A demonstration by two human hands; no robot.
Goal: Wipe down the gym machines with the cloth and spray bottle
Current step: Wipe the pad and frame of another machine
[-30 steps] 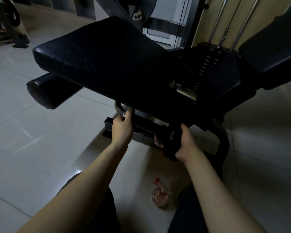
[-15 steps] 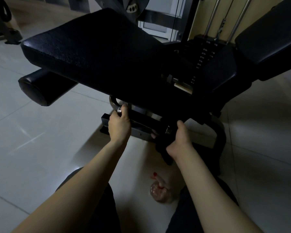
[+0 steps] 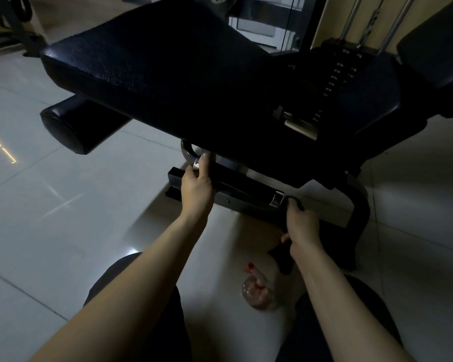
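Cloth [image 3: 283,257], dark and bunched, sits clenched in my right grip [image 3: 302,226], which presses it, as far as this dim light lets me judge, against the machine's lower frame [image 3: 246,197]. My left grip [image 3: 196,186] curls round the chrome handle [image 3: 187,151] under the black seat pad [image 3: 168,69]. My spray bottle [image 3: 256,291] sits on the tiled floor [image 3: 63,205] between my knees, untouched, near the cloth's hanging end.
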